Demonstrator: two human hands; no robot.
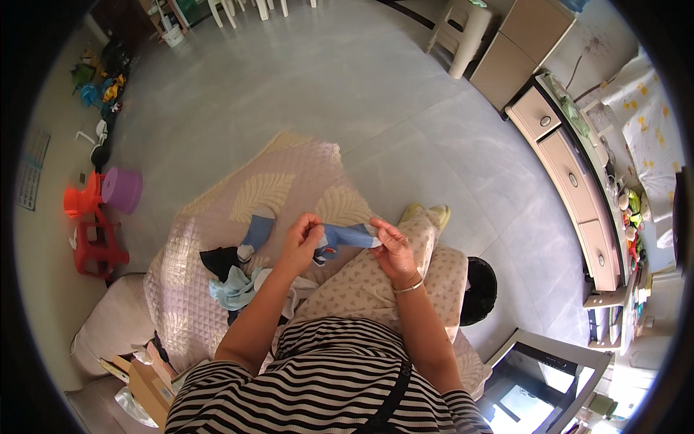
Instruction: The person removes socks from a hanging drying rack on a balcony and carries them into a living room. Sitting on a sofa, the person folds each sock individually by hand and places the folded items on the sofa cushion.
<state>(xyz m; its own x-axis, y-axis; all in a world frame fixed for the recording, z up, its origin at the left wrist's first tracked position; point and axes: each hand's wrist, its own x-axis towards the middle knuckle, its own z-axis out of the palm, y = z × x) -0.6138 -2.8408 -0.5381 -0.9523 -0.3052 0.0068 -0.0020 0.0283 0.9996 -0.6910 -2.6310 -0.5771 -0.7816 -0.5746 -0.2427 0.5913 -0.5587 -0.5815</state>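
Observation:
A blue sock with pale ends is stretched sideways above my lap. My left hand pinches its left end, and my right hand grips the other end between thumb and fingers. Another patterned bit of cloth hangs below the sock near my left hand. To the left, on the quilted cover, lies a second blue sock with a grey end. Beside it are a black cloth item, a light blue one and some white cloth, partly hidden by my left forearm.
A purple stool and a red stool stand at the left. A cardboard box lies at the lower left. A black round bin is right of my legs. A drawer cabinet runs along the right wall, above a grey-framed glass-topped unit.

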